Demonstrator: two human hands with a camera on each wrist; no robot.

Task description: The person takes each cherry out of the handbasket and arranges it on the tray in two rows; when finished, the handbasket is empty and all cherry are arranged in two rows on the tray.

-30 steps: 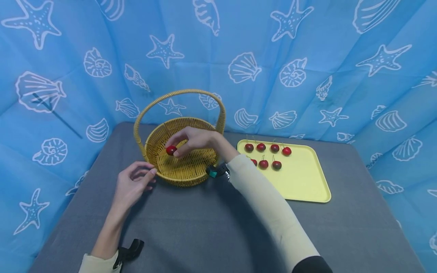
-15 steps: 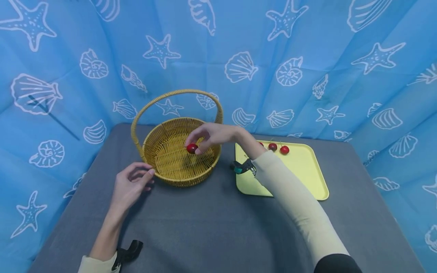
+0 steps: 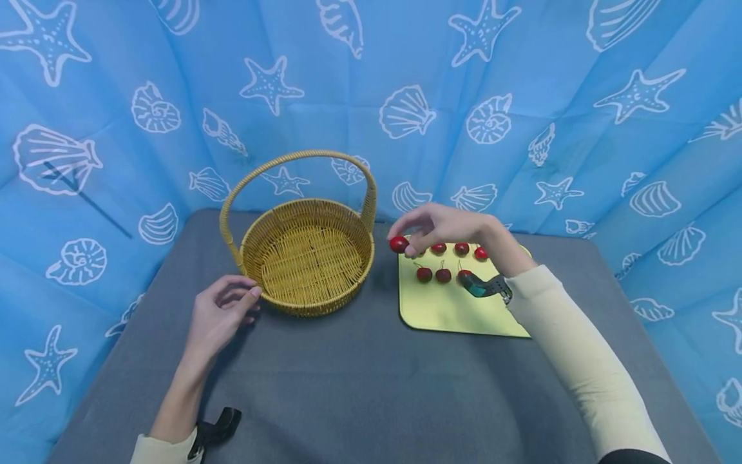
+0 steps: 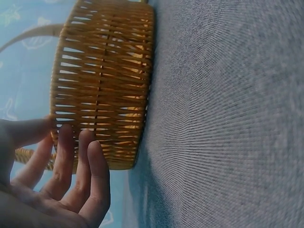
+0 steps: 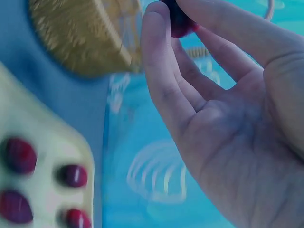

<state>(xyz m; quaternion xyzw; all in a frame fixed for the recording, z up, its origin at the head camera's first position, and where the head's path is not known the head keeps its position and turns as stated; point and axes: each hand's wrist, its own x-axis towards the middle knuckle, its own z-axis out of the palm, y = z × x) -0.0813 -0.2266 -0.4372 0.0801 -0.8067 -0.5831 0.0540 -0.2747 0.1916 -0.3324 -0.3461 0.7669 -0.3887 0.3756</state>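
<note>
My right hand (image 3: 449, 225) pinches a dark red cherry (image 3: 399, 244) between thumb and fingertips, above the left edge of a yellow tray (image 3: 446, 316). The right wrist view shows that cherry (image 5: 179, 20) partly hidden by the fingers. To the left stands a round woven basket (image 3: 307, 305) with a tall hooped handle; its woven bottom shows. My left hand (image 3: 223, 316) grips the basket's front left rim between thumb and index finger, the other fingers loosely bent beside the wall. On the tray, several cherries (image 3: 443, 276) with stems lie in two rows, some partly covered by my right hand and wrist strap.
A grey cloth (image 3: 348, 393) covers the table. Behind it and at the sides hangs a blue curtain (image 3: 348, 129) with white shells and starfish. The basket's arched handle (image 3: 301, 154) rises high above its rim.
My right hand has moved right, from over the basket to the tray's left edge, still pinching the cherry. My left hand stays at the rim. The view has shifted slightly.
</note>
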